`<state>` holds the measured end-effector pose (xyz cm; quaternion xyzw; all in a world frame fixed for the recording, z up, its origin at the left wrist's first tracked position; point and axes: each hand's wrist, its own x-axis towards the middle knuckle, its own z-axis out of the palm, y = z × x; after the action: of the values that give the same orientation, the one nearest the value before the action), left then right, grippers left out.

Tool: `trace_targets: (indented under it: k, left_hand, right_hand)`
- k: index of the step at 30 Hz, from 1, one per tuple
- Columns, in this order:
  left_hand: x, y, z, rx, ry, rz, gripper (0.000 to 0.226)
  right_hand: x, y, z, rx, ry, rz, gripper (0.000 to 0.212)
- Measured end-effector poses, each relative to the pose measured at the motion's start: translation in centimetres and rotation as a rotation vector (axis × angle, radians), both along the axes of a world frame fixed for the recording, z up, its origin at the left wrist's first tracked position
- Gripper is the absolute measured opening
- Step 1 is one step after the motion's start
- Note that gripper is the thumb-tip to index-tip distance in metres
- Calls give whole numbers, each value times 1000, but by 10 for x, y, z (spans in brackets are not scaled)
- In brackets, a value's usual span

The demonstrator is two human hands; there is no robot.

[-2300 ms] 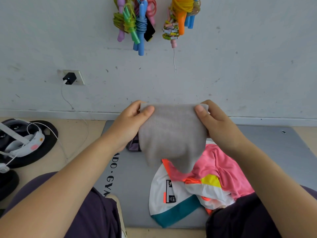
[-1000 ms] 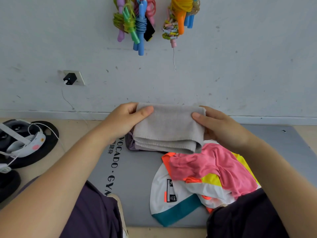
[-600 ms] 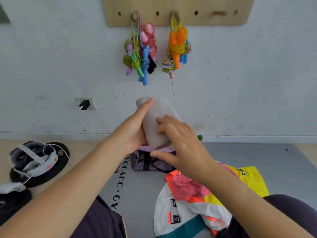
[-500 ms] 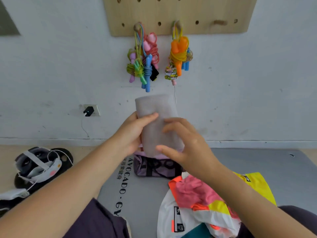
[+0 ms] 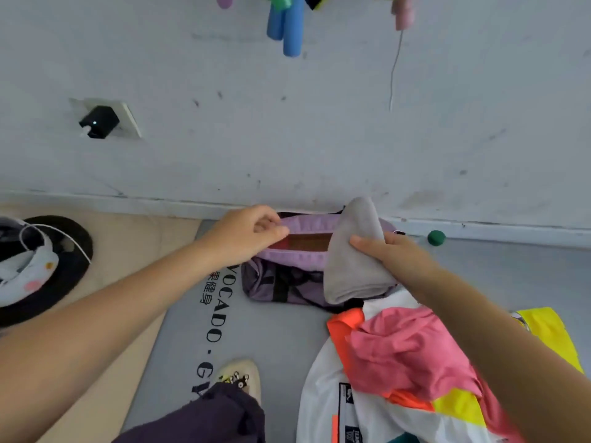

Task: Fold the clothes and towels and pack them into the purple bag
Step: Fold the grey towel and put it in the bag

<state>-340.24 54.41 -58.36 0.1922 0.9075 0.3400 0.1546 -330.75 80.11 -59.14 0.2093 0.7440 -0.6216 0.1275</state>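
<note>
at the far left a round black object lies on the tan floor, partly cut off by the frame edge, with a white padded thing and a thin white cord on top; what they are is hard to make out. on the wall above, one white socket plate carries one black plug. the left hand reaches over the grey mat, whose printed black letters are partly hidden by the forearm and a leg; its fingers are curled and pinch the far rim of the purple bag. the bag sits at the far edge of the mat against the wall, soft and crumpled, with its top gaping and something red and brown showing inside; its right end is hidden. one pale shoe peeks out near the bottom. two blue foam handles and a pink one hang from above, cut off at the top. the right hand grips one folded grey towel, thumb across its front, fingers hidden behind; the towel stands on end over the bag's right part, fuzzy and rounded at its far tip. near right lies a loose heap of clothes, pink, white, orange and yellow, running out of frame. one small green round object rests by the skirting.
</note>
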Motion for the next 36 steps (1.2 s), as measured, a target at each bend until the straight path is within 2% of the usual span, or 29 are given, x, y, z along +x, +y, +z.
trace_targets:
  k: [3,5,8,10,14,16,18,20,22,23,24,27,28,30,32,34,36]
  left_hand:
    - [-23,-9,-61,-107,59,-121,27]
    - [-29,-8,-99,-167,94,-199,36]
    - [-30,-2,-143,-497,306,-305,62]
    - [-24,1,-161,-579,358,-293,70]
    - [-11,3,-173,-499,298,-245,66]
    - [-14,3,-174,-457,244,-283,58]
    - [-19,1,-173,-358,200,-335,50]
    - [-25,-3,-171,-249,180,-355,44]
    - [-31,-7,-172,-204,199,-358,37]
    - [-34,-8,-173,-205,217,-354,33]
    - [-36,-9,-174,-202,227,-342,29]
    - [-38,-10,-172,-86,226,-269,16]
    - [-38,-10,-170,-47,217,-244,10]
    - [-37,-9,-167,-23,199,-212,6]
    - [-36,-7,-167,-27,168,-208,11]
    - [-36,-5,-167,-28,152,-216,16]
    - [-35,-5,-167,-26,147,-223,19]
  right_hand:
    - [-24,13,-49,-49,-202,58,34]
    - [-40,12,-74,-118,-310,55,41]
    - [-69,8,-104,-270,-381,-28,46]
    - [-90,5,-119,-348,-361,-60,47]
    - [-129,-3,-137,-411,-142,-124,45]
    - [-140,-7,-149,-340,-28,-114,39]
    - [-146,-10,-163,-142,43,-84,37]
    - [-150,-9,-178,157,49,1,36]
    - [-155,-5,-195,447,-68,117,40]
    - [-157,-4,-201,479,-152,149,42]
    - [-159,-3,-207,402,-218,152,43]
    - [-163,-5,-220,-98,-295,111,39]
    - [-164,-7,-225,-180,-314,95,38]
    - [-166,-11,-236,-163,-335,-4,41]
    - [-166,-13,-244,-80,-356,-106,50]
    - [-167,-14,-248,-21,-379,-91,62]
    - [-167,-15,-251,45,-379,-83,64]
